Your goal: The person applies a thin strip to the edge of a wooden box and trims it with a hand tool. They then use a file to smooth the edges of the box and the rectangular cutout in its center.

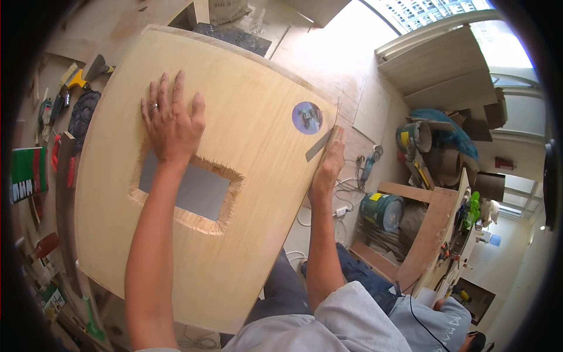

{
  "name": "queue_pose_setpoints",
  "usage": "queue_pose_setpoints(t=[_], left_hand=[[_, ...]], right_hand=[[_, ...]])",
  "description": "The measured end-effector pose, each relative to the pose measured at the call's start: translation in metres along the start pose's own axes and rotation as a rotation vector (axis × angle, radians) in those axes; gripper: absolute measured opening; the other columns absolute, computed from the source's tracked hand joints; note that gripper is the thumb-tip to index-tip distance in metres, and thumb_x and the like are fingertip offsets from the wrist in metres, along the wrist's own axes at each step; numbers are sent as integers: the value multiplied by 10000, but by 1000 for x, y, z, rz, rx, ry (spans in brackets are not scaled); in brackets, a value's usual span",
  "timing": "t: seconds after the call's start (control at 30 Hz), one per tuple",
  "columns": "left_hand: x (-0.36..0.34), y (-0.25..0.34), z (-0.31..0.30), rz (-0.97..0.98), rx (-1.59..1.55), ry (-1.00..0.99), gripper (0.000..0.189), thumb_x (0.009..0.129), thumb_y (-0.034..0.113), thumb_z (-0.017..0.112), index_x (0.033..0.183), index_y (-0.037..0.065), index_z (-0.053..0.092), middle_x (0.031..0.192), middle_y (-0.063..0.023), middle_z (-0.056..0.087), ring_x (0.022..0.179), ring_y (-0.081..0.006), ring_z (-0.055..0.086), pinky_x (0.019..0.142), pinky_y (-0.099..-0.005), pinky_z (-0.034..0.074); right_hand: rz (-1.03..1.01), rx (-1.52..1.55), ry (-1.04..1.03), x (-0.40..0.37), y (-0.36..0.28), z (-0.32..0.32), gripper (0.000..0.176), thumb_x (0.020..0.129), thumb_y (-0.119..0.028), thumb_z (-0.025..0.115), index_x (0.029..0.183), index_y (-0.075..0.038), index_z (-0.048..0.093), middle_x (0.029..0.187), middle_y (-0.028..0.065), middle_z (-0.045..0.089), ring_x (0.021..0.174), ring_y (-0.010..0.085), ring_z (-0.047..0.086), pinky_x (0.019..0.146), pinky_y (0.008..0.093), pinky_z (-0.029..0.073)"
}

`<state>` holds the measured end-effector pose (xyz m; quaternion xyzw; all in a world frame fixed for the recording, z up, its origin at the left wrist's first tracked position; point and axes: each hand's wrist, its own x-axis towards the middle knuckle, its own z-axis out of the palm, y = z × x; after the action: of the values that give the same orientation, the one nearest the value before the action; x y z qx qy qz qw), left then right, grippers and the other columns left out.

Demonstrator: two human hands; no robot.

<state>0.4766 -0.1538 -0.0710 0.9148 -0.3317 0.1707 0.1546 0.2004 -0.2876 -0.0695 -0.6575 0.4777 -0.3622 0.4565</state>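
A pale wooden panel (264, 141) lies in front of me, with a rough-edged rectangular cutout (202, 190) near its middle. My left hand (174, 126) rests flat on the panel above the cutout, its fingers spread and a ring on one of them. At the panel's right edge, my right hand (329, 164) has its fingers close together around a flat grey strip (318, 146). Part of that strip lies over the panel's face; the rest is hidden by the hand. A round purple-blue picture (307, 118) shows on the panel near the right hand.
Hand tools, including a yellow-handled scraper (76, 77), lie along the left. Green buckets (381, 211), a wooden frame (431, 234) and a corded power tool (368, 167) stand or lie at right. Another person in a grey shirt (431, 322) is at lower right.
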Motion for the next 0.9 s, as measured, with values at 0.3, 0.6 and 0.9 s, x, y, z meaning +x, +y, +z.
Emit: queue_pose_setpoints(t=[0.3, 0.6, 0.9], left_hand=[[-1, -2, 5, 28, 37, 3, 607, 1038, 490, 590, 1592, 253, 517, 1626, -105, 501, 1547, -329, 400, 1300, -543, 241], [-1, -6, 7, 16, -15, -19, 605, 1053, 506, 572, 1605, 269, 502, 1655, -108, 471, 1569, -333, 362, 1300, -535, 206], [0, -7, 10, 22, 12, -4, 629, 1041, 541, 553, 1591, 237, 522, 1644, -117, 486, 1560, -327, 377, 1307, -540, 210]], right_hand=[[79, 169, -9, -31, 5, -1, 637, 1180, -355, 262, 1654, 70, 275, 1730, 198, 302, 1602, 296, 281, 1302, 379, 217], [101, 121, 2, -52, 5, 0, 638, 1179, -361, 249, 1649, 70, 285, 1724, 197, 301, 1600, 293, 273, 1301, 382, 212], [125, 123, -8, -104, -5, -3, 632, 1185, -362, 247, 1645, 70, 283, 1727, 191, 286, 1606, 289, 261, 1304, 390, 208]])
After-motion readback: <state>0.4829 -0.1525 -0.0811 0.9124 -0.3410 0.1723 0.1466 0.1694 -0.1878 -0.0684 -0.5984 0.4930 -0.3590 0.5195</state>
